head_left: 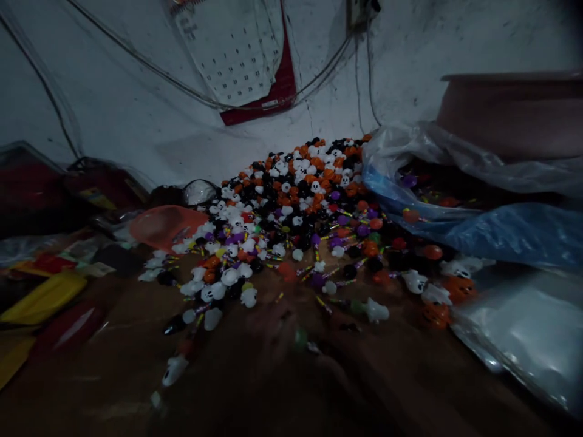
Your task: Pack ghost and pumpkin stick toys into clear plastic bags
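Dark and blurred, my left hand [272, 331] is low in the middle of the head view, its fingers seeming curled; what they hold I cannot make out. My right hand [334, 367] is just to its right, fingers closed by the pale end of a lollipop with a green ball [300, 338]. The ball shows between the two hands. Ahead lie loose lollipops [316, 280] with coloured balls and striped sticks. A white ghost figure [377, 310] with a green ball lies to the right of my hands. Behind is a heap of ghost, pumpkin and black figures [300, 176].
A blue plastic bag [514, 233] holding more lollipops lies at right, before a large tub [510, 115]. Clear plastic packs [528, 331] lie nearer. At left are an orange bowl-like piece [166, 226] and yellow packets [45, 297]. A calendar [237, 54] and cables hang on the wall.
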Demonstrator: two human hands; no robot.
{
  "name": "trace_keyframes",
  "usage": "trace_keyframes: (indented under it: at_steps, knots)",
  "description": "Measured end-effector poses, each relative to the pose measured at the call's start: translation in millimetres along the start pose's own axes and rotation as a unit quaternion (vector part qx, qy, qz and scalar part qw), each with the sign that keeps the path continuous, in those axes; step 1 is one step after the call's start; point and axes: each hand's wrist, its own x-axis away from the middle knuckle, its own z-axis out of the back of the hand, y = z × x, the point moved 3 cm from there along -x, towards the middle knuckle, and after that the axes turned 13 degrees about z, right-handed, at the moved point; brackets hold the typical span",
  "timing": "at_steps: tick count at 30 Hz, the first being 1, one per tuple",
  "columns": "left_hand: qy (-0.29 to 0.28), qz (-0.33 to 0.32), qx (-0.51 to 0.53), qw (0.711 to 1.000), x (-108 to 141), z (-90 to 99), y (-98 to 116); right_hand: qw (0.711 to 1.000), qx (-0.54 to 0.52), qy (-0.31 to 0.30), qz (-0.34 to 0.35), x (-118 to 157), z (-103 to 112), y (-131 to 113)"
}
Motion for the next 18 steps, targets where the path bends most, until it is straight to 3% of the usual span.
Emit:
trace_keyframes:
  at_steps: [4,6,9,11,14,18]
  knots:
    - [0.071,0.076,-0.171,0.980,-1.7,36.2,-43.2,0.998,-0.053,0.006,-0.043,7.7,4.6,-5.0]
    - [0.120,0.048,-0.226,0.965,-6.3,38.9,-45.9,0.997,-0.052,0.026,-0.042,10.1,-2.0,-4.8]
    - [0.148,-0.038,-0.244,0.957,-26.8,20.6,-28.9,0.999,-0.032,0.040,-0.014,9.6,-14.6,-1.5]
    - [0.130,-0.048,-0.238,0.961,-52.2,2.3,-16.4,1.000,-0.023,0.022,-0.001,10.1,-16.8,2.6]
    - [0.087,-0.033,-0.233,0.968,-98.8,-20.8,-8.0,1.000,-0.018,-0.011,-0.001,17.0,-4.0,8.3]
    - [0.013,-0.049,-0.222,0.974,-144.7,-39.2,-14.1,0.999,-0.017,-0.035,0.001,26.3,19.1,14.0]
